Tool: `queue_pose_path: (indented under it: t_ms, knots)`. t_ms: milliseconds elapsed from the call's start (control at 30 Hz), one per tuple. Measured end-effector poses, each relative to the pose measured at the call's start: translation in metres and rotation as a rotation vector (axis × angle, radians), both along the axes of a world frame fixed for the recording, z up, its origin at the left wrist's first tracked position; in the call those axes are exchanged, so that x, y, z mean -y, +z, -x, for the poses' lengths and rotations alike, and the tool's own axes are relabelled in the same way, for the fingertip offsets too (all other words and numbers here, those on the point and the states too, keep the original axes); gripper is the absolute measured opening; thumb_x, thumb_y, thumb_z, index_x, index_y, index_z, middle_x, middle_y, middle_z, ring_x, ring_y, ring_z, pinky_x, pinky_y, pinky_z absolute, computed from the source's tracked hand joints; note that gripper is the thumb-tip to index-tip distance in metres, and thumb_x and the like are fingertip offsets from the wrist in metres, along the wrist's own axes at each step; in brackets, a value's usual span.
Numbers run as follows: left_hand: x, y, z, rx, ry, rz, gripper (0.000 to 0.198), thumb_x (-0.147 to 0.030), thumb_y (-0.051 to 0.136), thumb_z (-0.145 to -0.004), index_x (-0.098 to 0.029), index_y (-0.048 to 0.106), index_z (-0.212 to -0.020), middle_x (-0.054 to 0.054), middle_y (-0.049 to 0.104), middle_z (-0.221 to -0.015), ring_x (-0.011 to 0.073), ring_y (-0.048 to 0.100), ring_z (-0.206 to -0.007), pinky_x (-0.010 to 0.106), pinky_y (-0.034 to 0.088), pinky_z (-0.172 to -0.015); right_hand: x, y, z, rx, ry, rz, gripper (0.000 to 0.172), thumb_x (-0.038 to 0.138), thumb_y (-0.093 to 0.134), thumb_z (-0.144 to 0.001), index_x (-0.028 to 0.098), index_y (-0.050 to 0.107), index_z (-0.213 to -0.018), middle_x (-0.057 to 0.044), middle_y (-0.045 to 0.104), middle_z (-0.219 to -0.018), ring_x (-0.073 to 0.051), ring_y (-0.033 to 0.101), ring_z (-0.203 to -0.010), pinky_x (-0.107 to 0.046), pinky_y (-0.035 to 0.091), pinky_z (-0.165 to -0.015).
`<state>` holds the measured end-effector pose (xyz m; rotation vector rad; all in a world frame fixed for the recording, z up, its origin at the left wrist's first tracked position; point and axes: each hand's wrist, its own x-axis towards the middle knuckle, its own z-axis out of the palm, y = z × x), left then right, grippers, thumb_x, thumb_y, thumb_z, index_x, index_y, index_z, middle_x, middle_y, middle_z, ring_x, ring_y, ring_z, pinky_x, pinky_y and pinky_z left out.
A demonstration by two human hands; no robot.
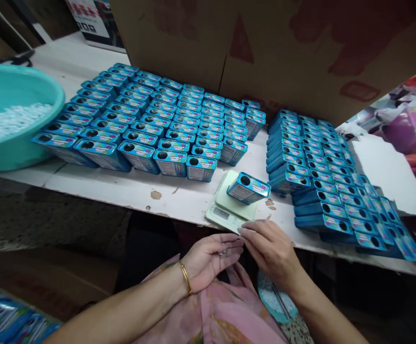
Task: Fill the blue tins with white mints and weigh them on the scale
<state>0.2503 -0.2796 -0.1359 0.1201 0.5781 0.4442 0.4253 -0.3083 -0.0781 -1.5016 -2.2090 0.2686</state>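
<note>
Palm up and cupped in front of my body, my left hand has a few small white pieces resting on its fingers. Its fingertips meet those of my right hand, whose bent fingers are held together at the front edge of the scale. Whatever the right fingertips pinch, if anything, is hidden. Just beyond both hands sits a pale green kitchen scale with a small display. One blue box with a round hole in its top stands on the scale's plate.
Rows of similar blue boxes fill the table's left, with another block of blue boxes at right. A turquoise basin of white pieces stands far left. A large cardboard box rises behind. A turquoise-rimmed container sits below my right forearm.
</note>
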Motion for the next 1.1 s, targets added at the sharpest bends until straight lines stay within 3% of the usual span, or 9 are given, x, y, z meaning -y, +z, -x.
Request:
queue_pose_path:
  t_ms: [100, 200, 300, 433, 600, 733, 867, 967, 1100]
  knots:
    - [-0.001, -0.002, -0.002, -0.043, -0.015, 0.009, 0.03, -0.007, 0.053, -0.069, -0.005, 0.055, -0.099, 0.018, 0.058, -0.104, 0.0212, 0.057, -0.095, 0.033, 0.04, -0.089, -0.003, 0.001, -0.008, -0.07, -0.148, -0.091, 0.022, 0.017, 0.05, -0.079, 0.021, 0.058, -0.098, -0.006, 0.06, -0.092, -0.017, 0.056, -0.084, -0.034, 0.046, -0.076]
    - [-0.001, -0.002, -0.003, -0.079, -0.029, 0.015, 0.03, -0.006, 0.052, -0.069, -0.005, 0.054, -0.099, 0.018, 0.059, -0.104, 0.021, 0.057, -0.094, 0.032, 0.041, -0.087, -0.02, 0.014, -0.02, -0.083, -0.277, -0.212, 0.022, 0.019, 0.052, -0.077, 0.023, 0.057, -0.099, -0.006, 0.058, -0.095, -0.019, 0.054, -0.089, -0.036, 0.044, -0.081]
    - [0.0, -0.002, -0.002, -0.086, -0.032, 0.013, 0.03, -0.007, 0.051, -0.069, -0.005, 0.054, -0.099, 0.019, 0.059, -0.103, 0.0214, 0.057, -0.093, 0.032, 0.042, -0.085, -0.04, 0.023, -0.028, -0.014, -0.333, -0.236, 0.033, 0.026, 0.056, -0.075, 0.022, 0.052, -0.108, -0.008, 0.053, -0.106, -0.022, 0.048, -0.099, -0.039, 0.039, -0.088]
    - [0.002, -0.003, 0.001, -0.078, -0.018, 0.006, 0.03, -0.007, 0.051, -0.07, -0.005, 0.054, -0.1, 0.019, 0.059, -0.103, 0.0218, 0.057, -0.093, 0.033, 0.042, -0.085, -0.06, 0.02, -0.032, 0.062, -0.3, -0.195, 0.052, 0.035, 0.059, -0.072, 0.02, 0.042, -0.118, -0.01, 0.045, -0.118, -0.026, 0.041, -0.108, -0.044, 0.033, -0.092]
    - [0.0, -0.006, 0.003, -0.084, -0.013, 0.018, 0.029, -0.007, 0.05, -0.071, -0.005, 0.055, -0.099, 0.018, 0.06, -0.101, 0.0205, 0.058, -0.091, 0.032, 0.043, -0.083, -0.073, 0.011, -0.034, 0.131, -0.252, -0.134, 0.061, 0.038, 0.061, -0.069, 0.02, 0.036, -0.122, -0.012, 0.043, -0.12, -0.028, 0.039, -0.11, -0.047, 0.033, -0.09]
    - [-0.001, -0.01, 0.002, -0.059, -0.024, 0.029, 0.029, -0.008, 0.05, -0.071, -0.006, 0.055, -0.1, 0.018, 0.059, -0.102, 0.0206, 0.058, -0.091, 0.032, 0.043, -0.084, -0.076, 0.008, -0.031, 0.145, -0.215, -0.085, 0.059, 0.034, 0.059, -0.071, 0.021, 0.035, -0.123, -0.012, 0.045, -0.117, -0.028, 0.042, -0.106, -0.045, 0.037, -0.085]
    - [-0.003, -0.014, 0.002, -0.077, -0.021, 0.031, 0.029, -0.009, 0.051, -0.071, -0.006, 0.055, -0.1, 0.019, 0.059, -0.102, 0.0208, 0.058, -0.091, 0.032, 0.042, -0.085, -0.085, 0.01, -0.038, 0.127, -0.155, -0.033, 0.043, 0.023, 0.053, -0.076, 0.02, 0.041, -0.118, -0.008, 0.053, -0.1, -0.022, 0.05, -0.093, -0.036, 0.041, -0.078]
    - [-0.007, -0.014, 0.003, -0.093, -0.006, 0.039, 0.03, -0.008, 0.052, -0.07, -0.005, 0.055, -0.099, 0.019, 0.058, -0.104, 0.0209, 0.058, -0.092, 0.032, 0.042, -0.086, -0.112, 0.016, -0.062, 0.17, -0.192, -0.098, 0.04, 0.021, 0.052, -0.076, 0.019, 0.044, -0.115, -0.007, 0.053, -0.098, -0.021, 0.05, -0.091, -0.034, 0.041, -0.078]
    - [-0.01, -0.013, 0.006, -0.102, 0.032, 0.032, 0.03, -0.008, 0.052, -0.07, -0.005, 0.055, -0.099, 0.019, 0.058, -0.105, 0.0217, 0.056, -0.095, 0.032, 0.04, -0.088, -0.18, 0.016, -0.1, 0.277, -0.336, -0.171, 0.037, 0.019, 0.054, -0.072, 0.017, 0.05, -0.109, -0.008, 0.055, -0.098, -0.024, 0.049, -0.091, -0.037, 0.04, -0.078]
